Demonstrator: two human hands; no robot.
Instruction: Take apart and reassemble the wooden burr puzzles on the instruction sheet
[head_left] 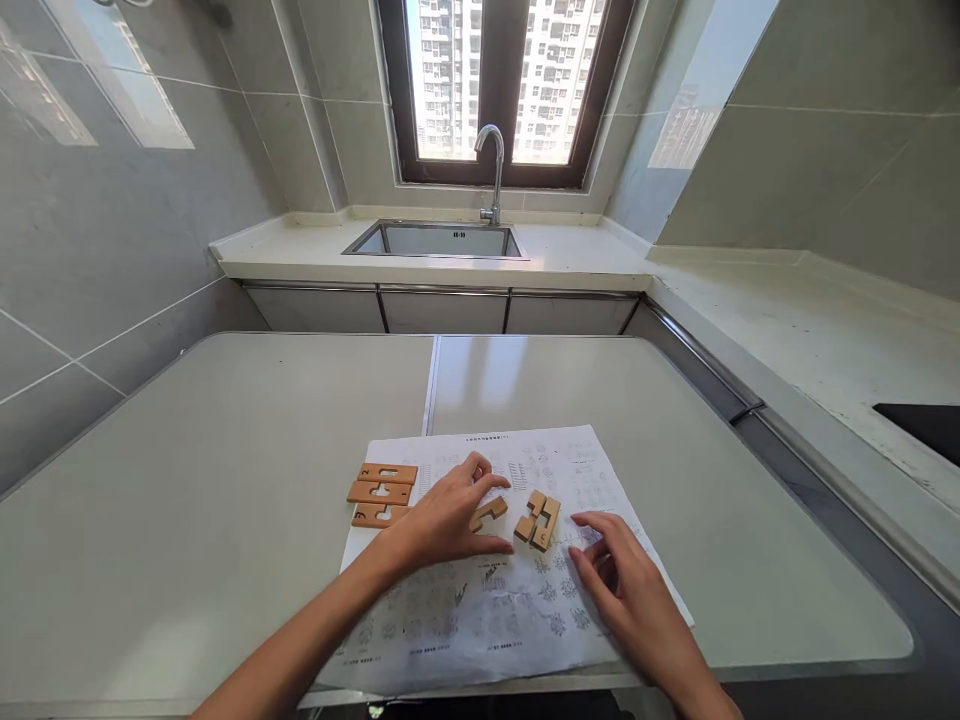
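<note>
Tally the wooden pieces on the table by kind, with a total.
Flat orange-brown wooden plates with cut-outs: 3
Notched light-tan wooden blocks: at least 2 (1 partly hidden by the left hand; the rest bunched nearer the right hand, too close together to separate surely)
Total: at least 5

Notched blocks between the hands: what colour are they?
The notched blocks are light tan; the head view shows it best.
</note>
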